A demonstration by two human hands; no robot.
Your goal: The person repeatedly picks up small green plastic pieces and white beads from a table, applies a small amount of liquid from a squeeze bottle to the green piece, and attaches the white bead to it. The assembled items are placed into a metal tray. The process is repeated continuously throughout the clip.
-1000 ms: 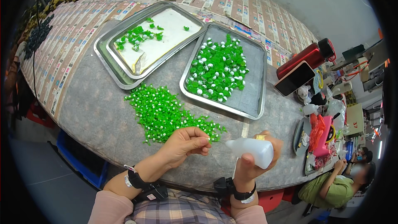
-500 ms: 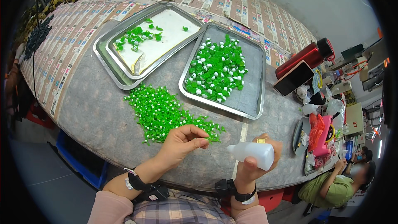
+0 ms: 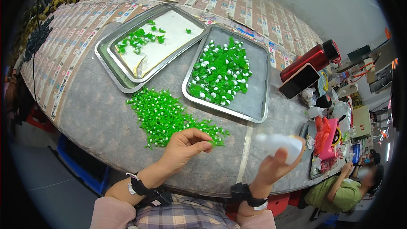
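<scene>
My left hand [image 3: 188, 146] is pinched over the near edge of a pile of small green and white pieces [image 3: 165, 114]. A bit of green shows at its fingertips, too small to make out fully. My right hand [image 3: 275, 167] grips a white squeeze bottle [image 3: 283, 146], tilted with its blurred nozzle pointing left, above the table to the right of the pile. Behind the pile, a metal tray [image 3: 259, 97] holds green pieces with white eye-like balls. A second metal tray [image 3: 123, 74], lined with a white sheet, bears several similar green pieces.
A red thermos [image 3: 303, 62] lies tilted at the right with a phone [image 3: 299, 80] leaning against it. Beyond are a pink basket-like container [image 3: 326, 138] and plastic bags. Another person in a green shirt [image 3: 339, 193] sits at the right. A blue crate [image 3: 80, 165] stands below the table's left edge.
My right hand has swung to the right with the squeeze bottle, away from my left hand. The left hand has barely moved and keeps its pinch.
</scene>
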